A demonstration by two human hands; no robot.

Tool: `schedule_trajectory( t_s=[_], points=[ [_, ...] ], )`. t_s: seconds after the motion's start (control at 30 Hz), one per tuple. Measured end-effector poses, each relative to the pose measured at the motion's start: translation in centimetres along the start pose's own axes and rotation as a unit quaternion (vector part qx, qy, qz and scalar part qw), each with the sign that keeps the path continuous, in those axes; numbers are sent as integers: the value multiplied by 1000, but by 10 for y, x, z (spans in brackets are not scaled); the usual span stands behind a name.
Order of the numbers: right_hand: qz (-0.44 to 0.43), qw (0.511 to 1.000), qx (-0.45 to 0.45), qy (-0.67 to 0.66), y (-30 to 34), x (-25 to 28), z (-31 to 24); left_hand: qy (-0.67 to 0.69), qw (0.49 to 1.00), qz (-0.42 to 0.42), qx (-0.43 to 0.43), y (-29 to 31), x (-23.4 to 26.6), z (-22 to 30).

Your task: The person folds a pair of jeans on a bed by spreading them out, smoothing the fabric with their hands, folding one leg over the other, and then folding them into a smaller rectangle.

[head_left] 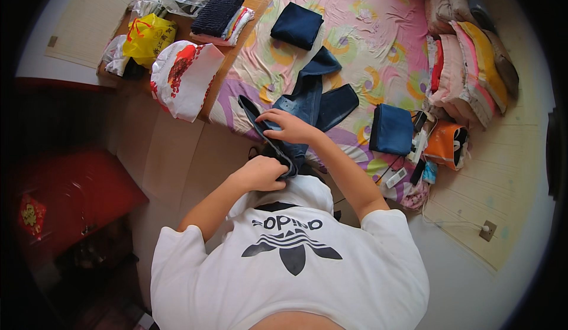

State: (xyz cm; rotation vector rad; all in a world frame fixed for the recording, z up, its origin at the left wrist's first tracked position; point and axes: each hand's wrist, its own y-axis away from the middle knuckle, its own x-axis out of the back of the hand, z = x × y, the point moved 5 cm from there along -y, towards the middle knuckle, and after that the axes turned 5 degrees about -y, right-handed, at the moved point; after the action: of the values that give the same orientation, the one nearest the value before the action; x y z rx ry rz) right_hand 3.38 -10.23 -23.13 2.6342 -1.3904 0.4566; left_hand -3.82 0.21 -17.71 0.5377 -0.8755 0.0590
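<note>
A pair of blue jeans (305, 102) lies across the front edge of the bed, legs spread over the sheet and waist end hanging toward me. My left hand (260, 173) is closed on the waistband's near end, its fingertips tucked out of sight in the denim. Farther up the waist, my right hand (288, 126) rests across the waistband with thumb and fingers apart, touching the cloth. Beyond the jeans sits a folded dark blue garment (297, 26). Another folded blue garment (391, 130) lies to the right, near the bed's edge.
Left of the patterned sheet (361, 46), a wooden surface holds folded clothes (218, 18), a yellow plastic bag (149, 39) and a white-and-red bag (184, 78). Stacked quilts (467, 70), an orange bag (442, 144), a power strip (419, 144) and a remote (396, 177) are at right.
</note>
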Motion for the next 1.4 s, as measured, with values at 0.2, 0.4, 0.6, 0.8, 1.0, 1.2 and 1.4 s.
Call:
schedule_trajectory(
  t_s=[0.2,0.4,0.6,0.8,1.0,1.2,1.4],
  points=[
    [131,925,-356,9,38,-98,104,34,999,-12,-26,18,-37,-14],
    [340,819,-417,-200,90,-102,92,78,993,-65,-63,39,-42,-52],
    [545,772,-324,41,97,-16,-28,-44,989,-105,-95,35,-50,-87],
    [593,695,-383,-138,141,-26,-54,-105,991,5,-85,39,-20,-115],
    [486,684,-501,-212,204,-42,41,-128,991,-14,-46,54,-28,-106],
    [293,785,-539,92,241,-84,135,-79,996,-5,39,63,-64,-101],
    [192,744,-624,141,281,-106,122,29,990,6,140,77,-119,-139]
  ],
)
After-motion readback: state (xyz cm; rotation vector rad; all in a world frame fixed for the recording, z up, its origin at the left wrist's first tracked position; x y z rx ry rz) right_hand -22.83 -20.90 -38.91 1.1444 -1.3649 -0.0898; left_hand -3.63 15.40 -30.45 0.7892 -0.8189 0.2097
